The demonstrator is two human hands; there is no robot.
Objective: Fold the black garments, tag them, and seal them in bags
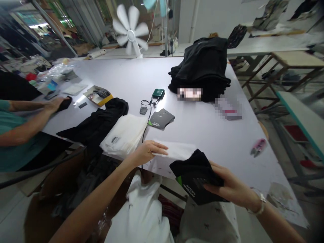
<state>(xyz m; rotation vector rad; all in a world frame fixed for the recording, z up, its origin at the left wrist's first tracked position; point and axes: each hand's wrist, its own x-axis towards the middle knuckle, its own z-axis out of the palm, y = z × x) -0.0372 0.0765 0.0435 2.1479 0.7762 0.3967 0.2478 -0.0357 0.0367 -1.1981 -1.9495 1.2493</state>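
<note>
My right fingers point(222, 172) grip black cloth point(198, 160) with card point(191, 189), unbagged; left fingers point(159, 149), near-straight, on white bag point(178, 150), hold unclear; bag stack point(128, 133) remains.

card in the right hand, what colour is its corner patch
The corner patch is bright green, seen in the head view.

Indoor light, diffuse, moderately bright. Pale tabletop point(121, 79) carries most of the brightness; glare patch beside the yellow box point(105, 100), small sheen on the green device point(158, 93). Shadows soft; space beneath murky. Black pile point(206, 62) loses fold detail. Lettering on the held card point(191, 189) soft but legible. Fan point(131, 34) blades hazy, background soft. Wide-angle stretch, smeared edges, lower right corner dark. Two patches pixelated near the pile.
</note>
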